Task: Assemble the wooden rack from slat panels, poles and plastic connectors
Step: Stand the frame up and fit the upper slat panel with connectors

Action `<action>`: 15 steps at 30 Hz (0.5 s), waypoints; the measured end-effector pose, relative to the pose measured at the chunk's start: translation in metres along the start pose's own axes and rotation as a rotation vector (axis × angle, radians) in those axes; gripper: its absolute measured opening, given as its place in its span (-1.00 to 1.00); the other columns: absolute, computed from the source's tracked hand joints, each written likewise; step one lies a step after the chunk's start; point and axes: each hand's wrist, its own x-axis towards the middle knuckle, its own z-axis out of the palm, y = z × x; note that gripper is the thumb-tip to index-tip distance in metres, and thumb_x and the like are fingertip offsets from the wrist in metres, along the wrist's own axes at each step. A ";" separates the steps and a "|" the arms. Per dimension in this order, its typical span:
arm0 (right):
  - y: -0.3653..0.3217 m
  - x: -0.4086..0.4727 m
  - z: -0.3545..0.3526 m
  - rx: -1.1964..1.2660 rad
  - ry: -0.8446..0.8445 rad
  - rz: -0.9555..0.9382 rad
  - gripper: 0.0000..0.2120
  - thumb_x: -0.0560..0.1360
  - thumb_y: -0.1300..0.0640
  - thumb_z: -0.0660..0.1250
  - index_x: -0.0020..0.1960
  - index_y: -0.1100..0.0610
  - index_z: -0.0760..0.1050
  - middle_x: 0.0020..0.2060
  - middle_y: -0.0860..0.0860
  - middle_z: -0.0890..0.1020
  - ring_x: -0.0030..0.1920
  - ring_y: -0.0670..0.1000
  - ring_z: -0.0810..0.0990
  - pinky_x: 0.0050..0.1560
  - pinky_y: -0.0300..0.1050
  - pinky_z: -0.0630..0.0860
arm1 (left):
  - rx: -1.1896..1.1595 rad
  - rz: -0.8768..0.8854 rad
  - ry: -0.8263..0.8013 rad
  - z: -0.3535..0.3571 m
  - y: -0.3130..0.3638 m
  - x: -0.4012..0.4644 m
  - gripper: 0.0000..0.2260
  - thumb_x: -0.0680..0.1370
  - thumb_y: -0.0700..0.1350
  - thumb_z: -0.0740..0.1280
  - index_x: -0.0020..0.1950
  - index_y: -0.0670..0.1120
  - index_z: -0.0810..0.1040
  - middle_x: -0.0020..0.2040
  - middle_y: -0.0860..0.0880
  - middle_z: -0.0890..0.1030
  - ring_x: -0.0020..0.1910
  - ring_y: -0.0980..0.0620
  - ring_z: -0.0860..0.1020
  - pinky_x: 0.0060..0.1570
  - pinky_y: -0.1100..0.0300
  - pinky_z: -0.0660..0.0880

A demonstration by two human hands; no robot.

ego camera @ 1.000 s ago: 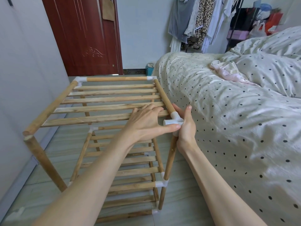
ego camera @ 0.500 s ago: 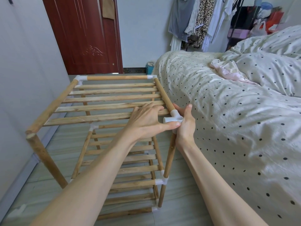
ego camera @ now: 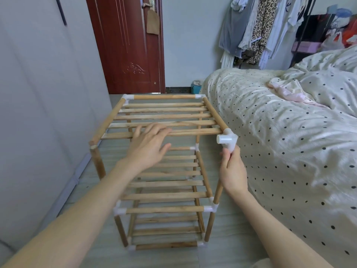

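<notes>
Wooden rack on floor, right hand on front-right pole under corner connector

Three-tier light wooden rack of slat panels and round poles stands on the grey tiled floor, between a pale grey wall panel on the left and a bed with cream black-dotted bedding on the right. The top slat panel is seated in white connectors at both far corners.

At the near right top corner sits a white plastic three-way connector, with one open stub pointing left and no pole in it. The near left top corner has no connector: the bare end of the near left wooden pole shows, with the side rail resting at it.

Right hand grips the near right upright wooden pole just below the white connector, fingers closed round the pole, thumb up against the connector's lower part.

Left hand lies palm down over the front slat of the top panel, fingers spread and loose, touching the slat, gripping nothing. The image is slightly blurred here.

Middle and bottom slat shelves are in place, with white connectors at their near corners. A dark red wooden door and hanging clothes are at the back.
</notes>
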 end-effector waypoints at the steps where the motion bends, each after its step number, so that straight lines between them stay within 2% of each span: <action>1: 0.003 0.002 0.000 -0.109 0.034 -0.012 -0.60 0.62 -0.07 -0.09 0.19 0.17 0.36 -0.10 0.01 0.49 -0.12 0.11 0.50 -0.19 -0.08 0.31 | 0.047 -0.072 0.011 -0.004 -0.018 -0.010 -0.57 0.60 0.02 0.19 0.46 0.01 0.26 0.44 0.02 0.29 0.47 0.01 0.14 0.42 -0.09 -0.03; 3: 0.001 0.008 0.001 -0.213 0.087 0.026 -0.56 0.61 -0.07 -0.08 0.13 0.22 0.40 -0.07 0.12 0.48 -0.11 0.19 0.49 -0.18 -0.03 0.34 | 0.130 -0.168 0.055 -0.013 -0.046 -0.029 -0.60 0.56 -0.10 0.26 0.40 -0.07 0.37 0.40 -0.05 0.36 0.45 -0.09 0.19 0.37 -0.15 0.03; 5: -0.001 0.016 0.008 -0.177 0.099 0.112 -0.57 0.62 -0.06 -0.04 0.09 0.25 0.43 -0.05 0.19 0.49 -0.06 0.25 0.49 -0.07 0.05 0.36 | 0.245 -0.146 0.126 -0.021 -0.059 -0.040 -0.69 0.48 -0.21 0.35 0.23 -0.16 0.53 0.23 -0.13 0.53 0.33 -0.15 0.38 0.31 -0.23 0.12; 7: 0.003 0.022 0.015 -0.071 0.114 0.172 -0.67 0.63 0.00 0.01 -0.02 0.18 0.45 -0.10 0.22 0.52 -0.03 0.26 0.51 0.00 0.07 0.39 | 0.296 -0.160 0.130 -0.032 -0.063 -0.045 -0.78 0.50 -0.17 0.33 0.13 -0.12 0.58 0.12 -0.10 0.60 0.20 -0.12 0.48 0.30 -0.22 0.14; 8: 0.006 0.025 0.019 -0.005 0.106 0.198 -0.72 0.63 0.03 0.03 -0.10 0.13 0.42 -0.12 0.22 0.53 -0.02 0.27 0.52 0.01 0.10 0.41 | 0.256 -0.159 0.109 -0.036 -0.068 -0.045 -0.78 0.53 -0.12 0.29 0.15 -0.09 0.57 0.13 -0.08 0.59 0.19 -0.11 0.48 0.29 -0.15 0.18; 9: 0.006 0.026 0.020 0.055 0.085 0.228 -0.76 0.62 0.07 0.04 -0.11 0.13 0.40 -0.10 0.25 0.54 0.00 0.28 0.52 0.03 0.12 0.43 | 0.176 -0.142 0.085 -0.039 -0.074 -0.046 -0.75 0.56 -0.08 0.26 0.22 -0.08 0.54 0.17 -0.07 0.57 0.20 -0.10 0.47 0.27 -0.08 0.25; 10: 0.006 0.025 0.023 0.091 0.035 0.259 -0.78 0.62 0.09 0.05 0.00 0.19 0.40 0.03 0.28 0.51 0.08 0.28 0.50 0.10 0.15 0.43 | 0.049 -0.115 0.068 -0.041 -0.080 -0.047 -0.68 0.57 -0.02 0.26 0.29 -0.07 0.49 0.22 -0.06 0.52 0.24 -0.08 0.44 0.26 -0.01 0.30; 11: 0.004 0.023 0.024 0.111 -0.030 0.278 -0.71 0.62 0.09 0.07 0.21 0.26 0.35 0.22 0.30 0.42 0.23 0.27 0.43 0.24 0.17 0.38 | -0.115 -0.097 0.068 -0.042 -0.084 -0.049 -0.61 0.55 0.04 0.26 0.35 -0.06 0.43 0.27 -0.03 0.46 0.30 -0.02 0.39 0.29 0.08 0.30; 12: 0.001 0.020 0.025 0.116 -0.101 0.290 -0.57 0.62 0.09 0.08 0.41 0.28 0.18 0.41 0.26 0.22 0.39 0.23 0.27 0.39 0.13 0.24 | -0.297 -0.111 0.057 -0.042 -0.085 -0.053 -0.53 0.53 0.12 0.26 0.39 -0.02 0.38 0.30 0.03 0.38 0.34 0.06 0.32 0.32 0.15 0.26; 13: -0.005 0.016 0.027 0.104 -0.167 0.289 -0.46 0.62 0.08 0.09 0.50 0.27 -0.01 0.51 0.21 -0.02 0.49 0.18 0.08 0.47 0.04 0.09 | -0.471 -0.141 0.031 -0.043 -0.084 -0.057 -0.49 0.50 0.21 0.26 0.39 0.06 0.32 0.31 0.10 0.30 0.35 0.15 0.26 0.32 0.21 0.23; 14: -0.013 0.011 0.030 0.069 -0.226 0.281 -0.41 0.62 0.08 0.10 0.52 0.24 -0.09 0.52 0.16 -0.17 0.52 0.14 -0.04 0.46 -0.02 0.01 | -0.615 -0.174 -0.010 -0.041 -0.082 -0.062 -0.49 0.47 0.26 0.25 0.37 0.13 0.28 0.32 0.16 0.25 0.35 0.22 0.22 0.31 0.23 0.23; 15: -0.021 0.005 0.034 0.014 -0.300 0.258 -0.42 0.62 0.08 0.11 0.53 0.22 -0.07 0.52 0.13 -0.19 0.52 0.13 -0.04 0.46 -0.05 0.02 | -0.714 -0.200 -0.053 -0.038 -0.080 -0.066 -0.54 0.46 0.26 0.23 0.32 0.18 0.28 0.33 0.20 0.21 0.35 0.27 0.19 0.32 0.23 0.23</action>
